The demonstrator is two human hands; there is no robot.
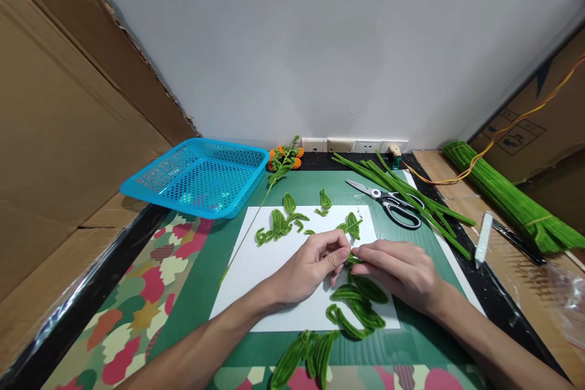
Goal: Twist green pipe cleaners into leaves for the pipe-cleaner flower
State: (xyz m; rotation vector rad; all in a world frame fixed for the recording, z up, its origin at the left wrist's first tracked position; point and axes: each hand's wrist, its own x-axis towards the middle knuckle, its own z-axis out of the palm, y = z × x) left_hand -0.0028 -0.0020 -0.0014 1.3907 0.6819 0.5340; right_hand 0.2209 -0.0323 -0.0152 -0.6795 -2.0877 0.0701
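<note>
On white paper (pixel 274 274) mid-mat, our left hand (pixel 311 265) and right hand (pixel 397 268) both pinch one green leaf (pixel 353 259).

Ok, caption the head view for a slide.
Left hand and right hand pinch a green pipe-cleaner leaf over white paper.

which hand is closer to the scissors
Right. The right hand lies just below the scissors on the mat; the left hand sits farther left, over the white paper.
</note>
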